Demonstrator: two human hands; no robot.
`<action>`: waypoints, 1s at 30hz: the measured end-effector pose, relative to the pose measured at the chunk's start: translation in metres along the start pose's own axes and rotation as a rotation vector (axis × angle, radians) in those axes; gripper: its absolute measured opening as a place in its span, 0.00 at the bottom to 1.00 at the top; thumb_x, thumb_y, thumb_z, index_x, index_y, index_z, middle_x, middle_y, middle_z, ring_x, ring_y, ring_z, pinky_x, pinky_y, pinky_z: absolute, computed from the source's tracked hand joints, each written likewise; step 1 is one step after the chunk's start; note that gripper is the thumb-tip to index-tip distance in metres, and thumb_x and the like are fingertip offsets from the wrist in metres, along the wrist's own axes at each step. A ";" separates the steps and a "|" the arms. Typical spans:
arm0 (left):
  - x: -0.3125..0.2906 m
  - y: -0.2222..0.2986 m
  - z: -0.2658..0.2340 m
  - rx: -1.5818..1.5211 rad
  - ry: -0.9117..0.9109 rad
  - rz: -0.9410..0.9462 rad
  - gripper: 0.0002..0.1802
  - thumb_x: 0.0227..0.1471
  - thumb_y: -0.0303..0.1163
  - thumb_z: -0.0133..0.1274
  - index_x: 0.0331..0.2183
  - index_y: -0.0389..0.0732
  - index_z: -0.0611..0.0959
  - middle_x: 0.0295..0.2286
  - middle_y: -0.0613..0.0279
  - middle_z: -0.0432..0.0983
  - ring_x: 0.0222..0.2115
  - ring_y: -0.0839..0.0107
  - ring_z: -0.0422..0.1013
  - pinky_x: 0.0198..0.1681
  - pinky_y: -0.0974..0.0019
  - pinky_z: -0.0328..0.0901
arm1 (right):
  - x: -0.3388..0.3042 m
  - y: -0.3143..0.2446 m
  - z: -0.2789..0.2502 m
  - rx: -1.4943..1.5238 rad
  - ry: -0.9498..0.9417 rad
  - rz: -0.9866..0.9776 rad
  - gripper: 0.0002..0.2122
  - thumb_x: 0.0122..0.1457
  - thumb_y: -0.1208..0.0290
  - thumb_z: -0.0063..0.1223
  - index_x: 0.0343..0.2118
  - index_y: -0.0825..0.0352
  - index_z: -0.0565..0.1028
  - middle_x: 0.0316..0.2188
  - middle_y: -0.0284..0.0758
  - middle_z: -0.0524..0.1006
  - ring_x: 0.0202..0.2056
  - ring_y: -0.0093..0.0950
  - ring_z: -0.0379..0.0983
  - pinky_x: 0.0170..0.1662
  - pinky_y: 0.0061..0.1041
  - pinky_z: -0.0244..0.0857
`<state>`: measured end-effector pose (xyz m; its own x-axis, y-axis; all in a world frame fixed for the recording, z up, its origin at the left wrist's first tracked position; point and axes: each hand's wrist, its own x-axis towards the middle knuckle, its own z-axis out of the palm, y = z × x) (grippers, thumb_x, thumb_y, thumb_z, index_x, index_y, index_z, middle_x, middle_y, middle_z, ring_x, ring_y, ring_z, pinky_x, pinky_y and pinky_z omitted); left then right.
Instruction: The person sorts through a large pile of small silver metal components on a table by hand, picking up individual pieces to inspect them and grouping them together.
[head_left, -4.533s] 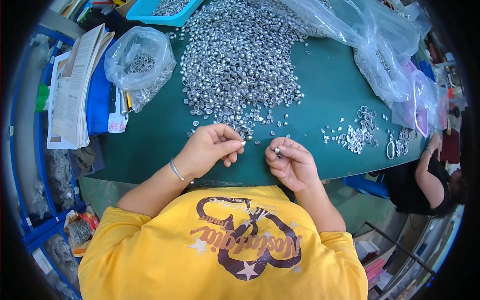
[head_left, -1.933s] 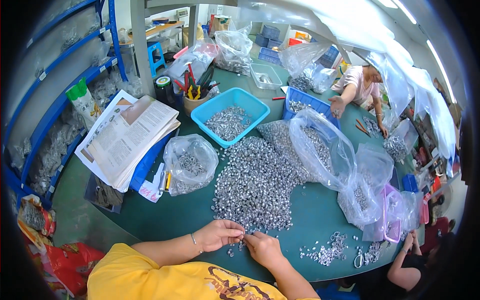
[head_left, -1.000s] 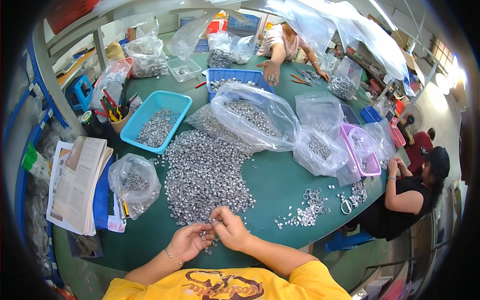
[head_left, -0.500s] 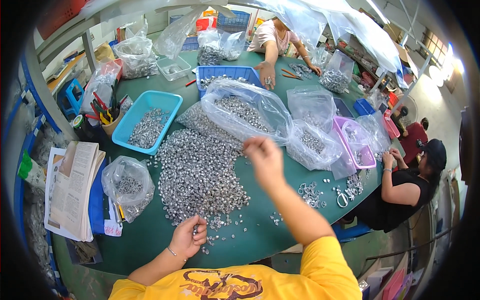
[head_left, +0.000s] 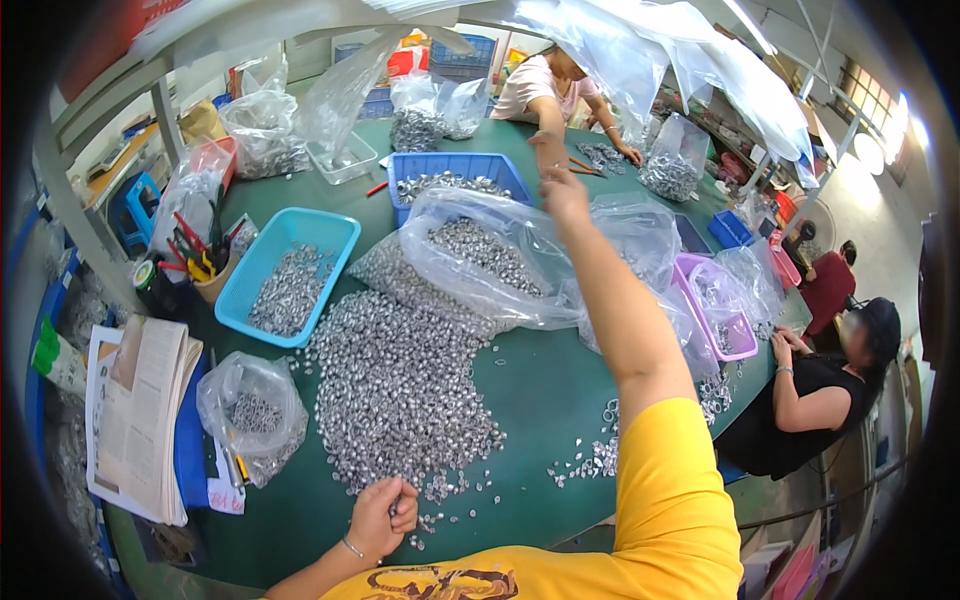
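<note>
My left hand [head_left: 383, 516] is closed at the near edge of a large heap of small silver metal pieces [head_left: 395, 390]; a bit of silver shows between its fingers. My right arm is stretched far across the table. At its end, my right hand [head_left: 566, 196] is beside a co-worker's hand [head_left: 549, 150]. Its fingers are smeared by motion, so what they hold, if anything, cannot be made out. Below that arm lies an open clear plastic bag [head_left: 490, 255] full of similar metal pieces, next to the heap.
A turquoise basket [head_left: 225, 300] of metal parts stands left of the heap, a blue basket [head_left: 515, 180] behind it. A small clear bag [head_left: 215, 395] and a stack of papers [head_left: 150, 400] lie at left. Right are a purple basket [head_left: 738, 350] and another person [head_left: 830, 385].
My right hand has moved from above the open bag, forward and right, to the co-worker's outstretched hand, which held small pieces on its palm. My left hand stays closed near the heap.
</note>
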<state>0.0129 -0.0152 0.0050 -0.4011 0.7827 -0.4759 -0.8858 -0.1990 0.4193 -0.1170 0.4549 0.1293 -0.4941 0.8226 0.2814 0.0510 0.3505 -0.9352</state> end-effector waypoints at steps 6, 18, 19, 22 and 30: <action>0.000 0.001 -0.001 -0.025 0.030 -0.049 0.16 0.57 0.35 0.38 0.28 0.32 0.72 0.16 0.63 0.59 0.13 0.77 0.53 0.16 0.75 0.50 | -0.003 -0.013 0.073 -0.808 -0.348 -0.196 0.27 0.47 0.73 0.44 0.54 0.68 0.58 0.55 0.43 0.58 0.53 0.37 0.60 0.53 0.31 0.56; 0.004 -0.003 -0.012 0.015 0.012 -0.100 0.16 0.57 0.34 0.37 0.30 0.29 0.72 0.16 0.63 0.59 0.13 0.78 0.53 0.17 0.76 0.50 | -0.012 0.023 0.123 -0.988 -0.552 -0.136 0.20 0.50 0.73 0.39 0.49 0.67 0.65 0.54 0.41 0.59 0.53 0.36 0.60 0.53 0.31 0.56; 0.003 -0.003 -0.013 0.012 -0.002 -0.097 0.16 0.57 0.33 0.37 0.30 0.29 0.72 0.16 0.63 0.59 0.13 0.78 0.53 0.17 0.76 0.50 | -0.017 0.027 0.123 -0.927 -0.451 -0.179 0.19 0.50 0.73 0.38 0.47 0.67 0.67 0.53 0.41 0.61 0.52 0.36 0.61 0.53 0.32 0.56; 0.003 -0.003 -0.011 -0.037 -0.041 -0.073 0.13 0.57 0.31 0.38 0.33 0.31 0.72 0.19 0.62 0.61 0.15 0.78 0.53 0.18 0.76 0.51 | -0.014 0.033 0.122 -0.930 -0.474 -0.224 0.18 0.50 0.73 0.38 0.45 0.67 0.69 0.51 0.41 0.65 0.52 0.36 0.61 0.52 0.33 0.57; 0.002 0.003 -0.003 -0.274 -0.148 -0.095 0.14 0.46 0.21 0.41 0.38 0.33 0.73 0.29 0.55 0.65 0.22 0.73 0.58 0.25 0.73 0.54 | -0.080 -0.001 0.095 -0.590 -0.130 -0.686 0.16 0.44 0.76 0.46 0.40 0.67 0.72 0.41 0.41 0.70 0.42 0.42 0.66 0.44 0.39 0.60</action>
<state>0.0087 -0.0161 0.0027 -0.2932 0.8788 -0.3766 -0.9555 -0.2567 0.1451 -0.1602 0.3463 0.0873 -0.6722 0.3044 0.6749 0.1277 0.9456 -0.2994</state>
